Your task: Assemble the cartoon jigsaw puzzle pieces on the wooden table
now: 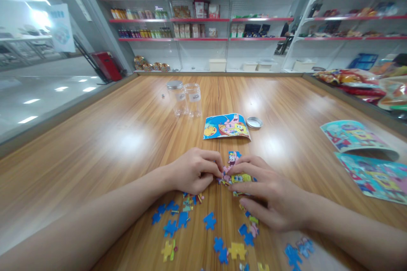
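Observation:
A partly joined jigsaw puzzle (241, 178) with yellow and pink cartoon figures lies on the wooden table between my hands. My left hand (197, 171) reaches its left edge, thumb and fingers pinched on a small pink puzzle piece (225, 176). Over the right part of the joined pieces rests my right hand (265, 186), its fingers stretched out and apart, touching them. Loose blue puzzle pieces (171, 228) and a yellow piece (237, 251) are scattered nearer me. Beyond the hands lies a curled picture sheet (226, 127) showing cartoon figures. My left fingertips partly hide what they pinch.
Two clear plastic jars (192, 103) stand farther back, one with a silver lid. A loose metal lid (255, 123) lies beside the picture sheet. Two more picture sheets (377, 175) are at the right. Shelves with goods (200, 19) line the far wall.

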Demonstrator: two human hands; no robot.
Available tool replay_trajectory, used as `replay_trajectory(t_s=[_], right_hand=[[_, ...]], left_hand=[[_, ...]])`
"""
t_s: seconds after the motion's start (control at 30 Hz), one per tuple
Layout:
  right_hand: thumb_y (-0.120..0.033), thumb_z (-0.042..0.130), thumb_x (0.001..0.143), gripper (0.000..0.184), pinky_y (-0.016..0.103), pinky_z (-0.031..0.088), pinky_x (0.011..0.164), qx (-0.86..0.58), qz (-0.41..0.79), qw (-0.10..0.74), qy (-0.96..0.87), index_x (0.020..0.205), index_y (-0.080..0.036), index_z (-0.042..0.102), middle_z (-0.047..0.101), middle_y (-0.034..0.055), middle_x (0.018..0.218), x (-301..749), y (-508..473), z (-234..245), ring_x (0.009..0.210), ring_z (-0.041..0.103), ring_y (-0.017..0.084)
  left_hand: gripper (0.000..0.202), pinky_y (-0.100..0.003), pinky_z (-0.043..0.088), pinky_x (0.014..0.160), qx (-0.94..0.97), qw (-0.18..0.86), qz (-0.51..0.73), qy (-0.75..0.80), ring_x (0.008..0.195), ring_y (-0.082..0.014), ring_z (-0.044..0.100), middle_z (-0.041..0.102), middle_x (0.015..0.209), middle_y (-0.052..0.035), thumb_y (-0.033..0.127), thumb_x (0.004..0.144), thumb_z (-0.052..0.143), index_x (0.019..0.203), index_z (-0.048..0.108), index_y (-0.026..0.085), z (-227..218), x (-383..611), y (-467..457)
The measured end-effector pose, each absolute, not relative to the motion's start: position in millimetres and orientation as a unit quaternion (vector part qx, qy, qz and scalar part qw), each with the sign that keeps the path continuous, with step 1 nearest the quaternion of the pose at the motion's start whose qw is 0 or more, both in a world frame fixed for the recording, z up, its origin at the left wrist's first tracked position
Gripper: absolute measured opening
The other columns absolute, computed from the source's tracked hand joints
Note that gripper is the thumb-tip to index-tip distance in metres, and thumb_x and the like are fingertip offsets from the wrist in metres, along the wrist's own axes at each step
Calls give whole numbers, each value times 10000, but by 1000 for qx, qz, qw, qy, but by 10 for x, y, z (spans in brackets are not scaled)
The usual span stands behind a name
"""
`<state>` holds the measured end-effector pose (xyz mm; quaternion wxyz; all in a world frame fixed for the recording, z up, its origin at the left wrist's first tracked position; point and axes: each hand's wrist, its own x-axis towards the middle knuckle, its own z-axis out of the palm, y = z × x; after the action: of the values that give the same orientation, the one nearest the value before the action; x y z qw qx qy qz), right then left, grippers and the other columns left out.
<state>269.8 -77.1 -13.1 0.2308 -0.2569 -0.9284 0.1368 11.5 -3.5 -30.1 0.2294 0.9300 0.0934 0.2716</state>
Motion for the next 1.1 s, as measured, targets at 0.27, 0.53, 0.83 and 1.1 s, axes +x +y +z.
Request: replay_trajectory(t_s=[0.27, 0.53, 0.83, 1.1], right_hand=[[-134, 578, 877, 250, 469, 392, 1125, -224, 149, 231, -935, 1092, -175, 700, 641, 91, 1243, 2693, -787, -112, 1245, 498, 252], [-59, 557, 812, 368, 511, 353, 1136, -135, 187, 224, -947, 1153, -141, 670, 706, 92, 1182, 2676, -781, -85, 1252, 529, 274], [-150, 566, 761, 222, 464, 435, 1014, -147, 257, 258, -920, 946, -165, 688, 638, 91, 1031, 2757, -791, -35, 1040, 555, 233], [-253, 687, 812, 133, 419, 379, 1042, -162, 218, 184, -945, 905, -172, 636, 576, 74, 1119, 2705, -825, -108, 1152, 473, 240]], left_hand=[[335, -268, 603, 736, 932, 223, 273, 86, 825, -164, 710, 711, 966, -97, 30, 759, 489, 930, 753, 144, -294, 129, -35], [319, -267, 602, 722, 929, 228, 281, 78, 821, -170, 710, 711, 967, -100, 12, 751, 508, 922, 753, 125, -333, 113, -8], [330, -275, 598, 730, 932, 228, 271, 77, 832, -168, 700, 707, 970, -98, 11, 767, 502, 951, 748, 131, -348, 96, -3], [324, -271, 593, 728, 933, 227, 268, 82, 820, -163, 694, 703, 967, -91, 8, 771, 501, 942, 745, 134, -315, 95, -18]])
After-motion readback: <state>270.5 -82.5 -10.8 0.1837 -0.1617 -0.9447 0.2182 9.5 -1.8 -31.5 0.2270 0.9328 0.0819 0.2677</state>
